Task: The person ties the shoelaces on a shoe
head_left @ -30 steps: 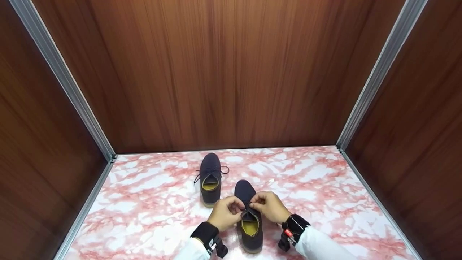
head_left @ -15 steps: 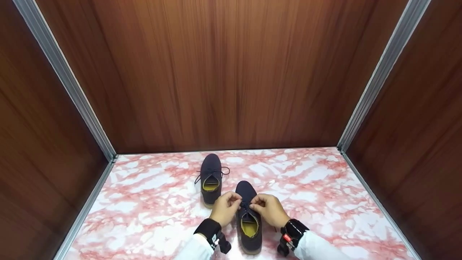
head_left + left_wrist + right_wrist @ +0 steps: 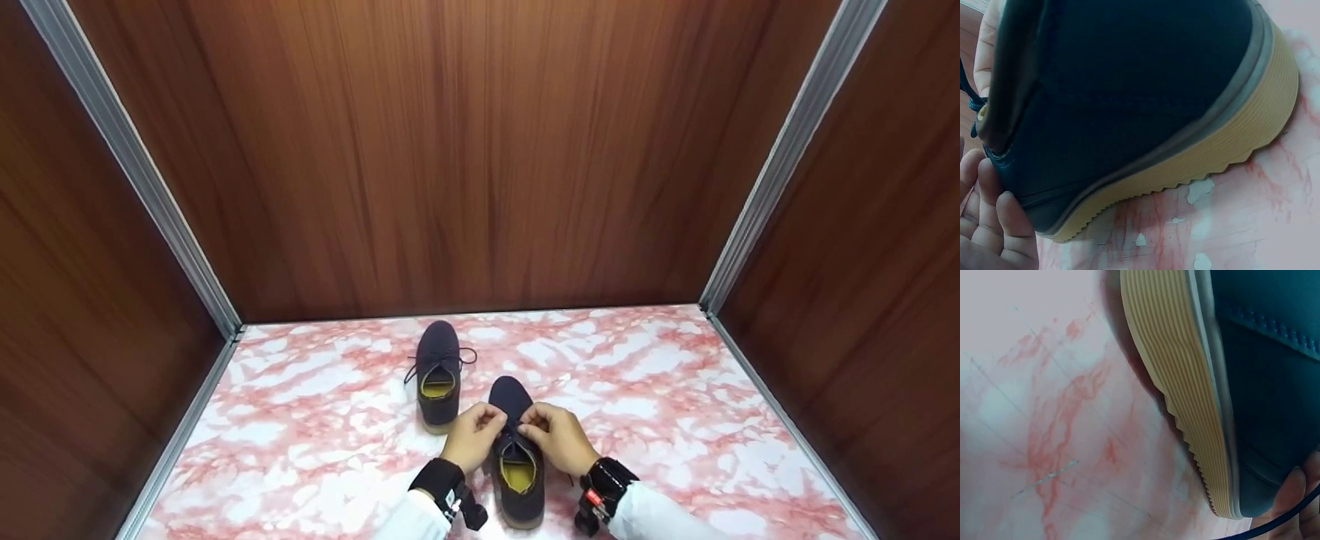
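A dark navy lace-up shoe [image 3: 510, 396] with a yellow insole stands on the tabletop, toe pointing away from me. From its left side my left hand [image 3: 469, 439] pinches the dark shoelace [image 3: 512, 430] between thumb and forefinger. Opposite, my right hand [image 3: 562, 441] pinches the lace with its thumb and forefinger, close to the left fingertips. In the right wrist view a strand of lace [image 3: 1289, 513] runs across the fingers [image 3: 1288, 500]. The left wrist view has the shoe's side [image 3: 1129, 73] and ribbed tan sole large; the pinching fingertips are hidden there.
The matching shoe [image 3: 437, 341] stands further off to the left, its lace tied with a loop [image 3: 469, 354] out to the side. Brown wood-grain panels [image 3: 465, 157] enclose the pink-and-white marbled tabletop [image 3: 315, 420] at the back and sides.
My left fingertips have moved forward from the shoe's opening to the lacing, level with the right ones. The right hand and both shoes have hardly moved.
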Tool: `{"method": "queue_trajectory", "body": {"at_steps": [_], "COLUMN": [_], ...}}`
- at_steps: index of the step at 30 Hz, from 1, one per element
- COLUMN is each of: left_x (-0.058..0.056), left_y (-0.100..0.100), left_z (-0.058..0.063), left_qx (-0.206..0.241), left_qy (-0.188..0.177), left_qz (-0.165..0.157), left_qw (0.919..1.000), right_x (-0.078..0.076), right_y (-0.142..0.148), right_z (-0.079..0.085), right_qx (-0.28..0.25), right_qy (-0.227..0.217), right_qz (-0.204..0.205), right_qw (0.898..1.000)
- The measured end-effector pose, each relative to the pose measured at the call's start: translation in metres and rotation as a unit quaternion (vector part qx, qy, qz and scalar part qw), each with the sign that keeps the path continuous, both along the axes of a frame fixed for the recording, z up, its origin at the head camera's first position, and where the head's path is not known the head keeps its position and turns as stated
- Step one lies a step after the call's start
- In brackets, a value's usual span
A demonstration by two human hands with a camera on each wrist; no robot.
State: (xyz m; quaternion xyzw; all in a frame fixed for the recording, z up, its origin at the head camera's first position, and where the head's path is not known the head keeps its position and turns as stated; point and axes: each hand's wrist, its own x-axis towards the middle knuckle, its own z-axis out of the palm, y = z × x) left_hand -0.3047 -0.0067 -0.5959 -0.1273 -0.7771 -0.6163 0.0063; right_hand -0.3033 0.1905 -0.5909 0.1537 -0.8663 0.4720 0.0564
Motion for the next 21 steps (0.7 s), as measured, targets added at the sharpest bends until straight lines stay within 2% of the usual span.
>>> {"method": "queue_trajectory", "body": {"at_steps": [6,13,21], "left_x": [0.0005,0.0006,0.0007], "left_y": [-0.0013,-0.0040,-0.0054], "left_z": [0.0040,0.0057,0.0075], "left_qx": [-0.049,-0.049,-0.067], "left_qy": [0.010,0.006,-0.014], "left_qz": [-0.010,-0.042,-0.029], "left_qw": [0.9987,0.9979,0.9972], "right_x": [0.0007,0.0011,-0.0005], "right_y": [-0.0005,0.0001,0.0014], "right_z": [0.0010,0.0019,0.0028], "right_qx": [0.000,-0.003,0.006], "right_qy": [0.002,-0.009,-0.013], "right_qz": [-0.001,0.006,0.014], "right_qw": [1.000,1.000,1.000]}}
